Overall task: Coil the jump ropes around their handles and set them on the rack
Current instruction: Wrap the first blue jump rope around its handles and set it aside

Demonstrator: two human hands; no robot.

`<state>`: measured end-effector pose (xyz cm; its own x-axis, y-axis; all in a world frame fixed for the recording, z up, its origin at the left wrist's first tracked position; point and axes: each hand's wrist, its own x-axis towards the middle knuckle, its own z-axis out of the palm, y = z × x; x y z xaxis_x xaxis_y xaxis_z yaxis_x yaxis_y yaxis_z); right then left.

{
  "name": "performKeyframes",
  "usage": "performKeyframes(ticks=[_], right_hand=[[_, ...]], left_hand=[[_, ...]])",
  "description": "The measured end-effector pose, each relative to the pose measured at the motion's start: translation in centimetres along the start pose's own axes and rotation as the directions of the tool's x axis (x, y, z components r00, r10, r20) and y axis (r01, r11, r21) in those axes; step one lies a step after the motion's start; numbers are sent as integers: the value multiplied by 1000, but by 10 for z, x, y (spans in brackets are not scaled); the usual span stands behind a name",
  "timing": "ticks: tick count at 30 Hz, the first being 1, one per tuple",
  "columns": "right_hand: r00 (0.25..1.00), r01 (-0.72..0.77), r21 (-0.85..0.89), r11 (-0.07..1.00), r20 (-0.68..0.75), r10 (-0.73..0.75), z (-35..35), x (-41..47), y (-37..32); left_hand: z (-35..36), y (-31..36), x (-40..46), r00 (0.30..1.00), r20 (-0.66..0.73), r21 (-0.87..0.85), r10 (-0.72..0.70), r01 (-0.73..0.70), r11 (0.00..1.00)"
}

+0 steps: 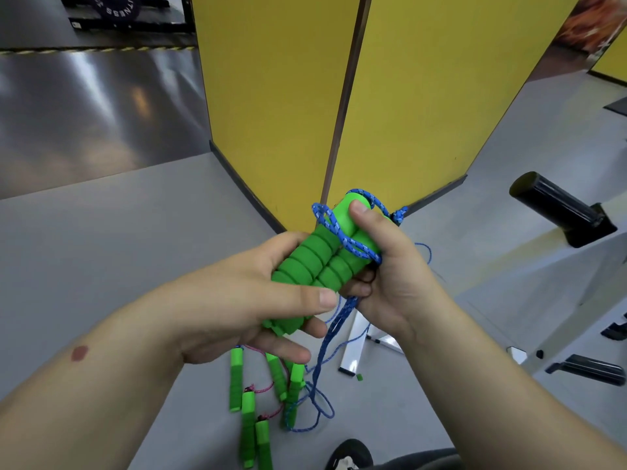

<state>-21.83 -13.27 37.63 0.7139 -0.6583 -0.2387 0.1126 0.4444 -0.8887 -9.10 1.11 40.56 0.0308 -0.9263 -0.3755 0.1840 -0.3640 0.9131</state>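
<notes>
Handles [315, 266] of one jump rope, two green ribbed foam grips, sit side by side as a bundle, so the blue rope [346, 240] can be wound round both at once. Left hand [258, 296] cups the lower end from underneath, thumb laid across the top, fingers curled round: looks like the anchor hand that keeps the pair aligned. Right hand [390, 266] clamps the upper end, thumb pressing the smooth cap, pinning a couple of rope turns against the foam so they don't slip. Only a few wraps are on; the rest of the cord hangs slack from between the hands down to the floor [101, 249], so coiling looks at an early stage. On the floor below: more jump ropes [264, 401], six or so green handles visible, some with pink cord, at least one with blue, all uncoiled. Count is rough, they overlap. White rack frame [576, 266] with black pegs stands to the right, with no rope on it in view.
</notes>
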Motion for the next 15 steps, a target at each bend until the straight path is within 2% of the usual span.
performKeyframes(ticks=[4, 8, 10, 11, 13, 15], right_hand=[[999, -10, 20, 1000, 38, 9, -2, 0, -7], [995, -71, 44, 997, 76, 67, -10, 2, -19], [997, -67, -116, 991, 29, 71, -14, 3, -18], [998, -46, -247, 968, 19, 52, -14, 2, -19], [999, 26, -521, 853, 46, -3, -12, -3, -23], [996, 93, -743, 663, 80, -50, -9, -11, -36]], left_hand=[[7, 1, 4, 993, -113, 35, 40, -37, 999], [-5, 8, 3, 989, -147, -219, 33, -65, 973], [-8, 14, 3, 976, -214, -344, 35, -109, 933], [-8, 16, 4, 964, -264, -349, 33, -127, 929], [-10, 17, 7, 916, -400, -216, 35, -131, 967], [-14, 13, 11, 860, -508, 25, 58, -52, 998]])
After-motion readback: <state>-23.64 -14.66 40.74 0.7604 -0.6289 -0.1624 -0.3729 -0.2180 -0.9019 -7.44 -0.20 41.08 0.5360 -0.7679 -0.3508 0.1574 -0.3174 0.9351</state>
